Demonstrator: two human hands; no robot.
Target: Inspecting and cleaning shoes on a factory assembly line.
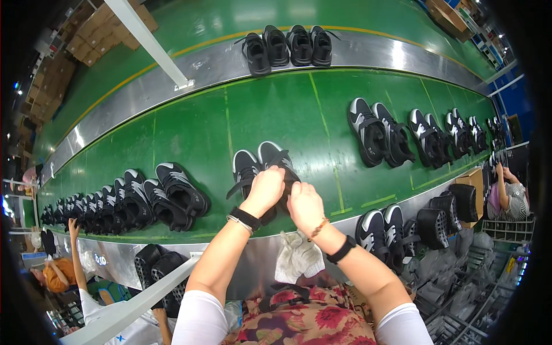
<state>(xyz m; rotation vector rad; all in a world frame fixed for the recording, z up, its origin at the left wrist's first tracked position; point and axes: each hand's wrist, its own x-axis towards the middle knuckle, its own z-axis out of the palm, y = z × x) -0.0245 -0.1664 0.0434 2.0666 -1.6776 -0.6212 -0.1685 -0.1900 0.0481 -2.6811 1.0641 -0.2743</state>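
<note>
A pair of black sneakers with silver-grey toes and markings rests on the green conveyor belt in front of me, toes pointing away. My left hand [267, 188] is closed at the opening of the right sneaker [272, 152], near its strap. Just beside it, my right hand [306, 204] has its fingers curled in at the same shoe's collar; both hands cover much of it. The left sneaker [246, 165] stands alongside, its strap hanging out to the side and its heel partly behind my left wrist. A whitish knit glove [298, 257] lies on the metal edge below my right hand.
Rows of similar sneakers stand along the belt [276, 109] at left [136, 198] and right [368, 132]. Two pairs sit on the far metal ledge [287, 46]. More shoes and black shoe-shaped blocks [431, 227] line the near edge. Co-workers are at both sides; a white post [149, 43] rises at far left.
</note>
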